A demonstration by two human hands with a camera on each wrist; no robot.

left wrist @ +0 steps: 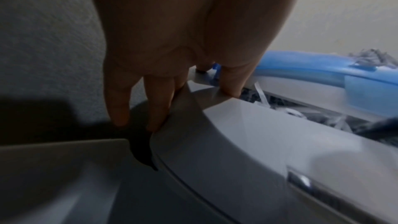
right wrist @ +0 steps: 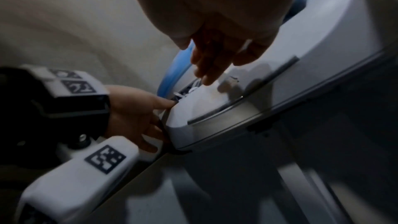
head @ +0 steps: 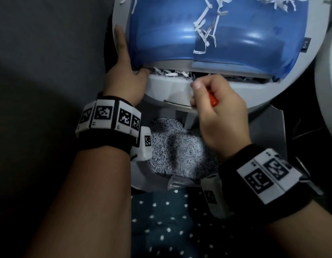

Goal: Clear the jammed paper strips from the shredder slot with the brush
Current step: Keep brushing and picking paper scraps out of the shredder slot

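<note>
Shredder slot [head: 180, 73] just ahead of right fingertips, packed with white paper strips [head: 170, 72]. Right hand [head: 219, 112] curled tight round orange brush handle [head: 212, 100], bristle end hidden, aimed into gap. Left hand [head: 124, 71] flat, fingers straight along shredder head [head: 161, 90] edge, thumb at slot's end, holding nothing; likely bracing unit against brushing. Shred bin [head: 178, 149] below wrists, probably to catch debris.
</note>
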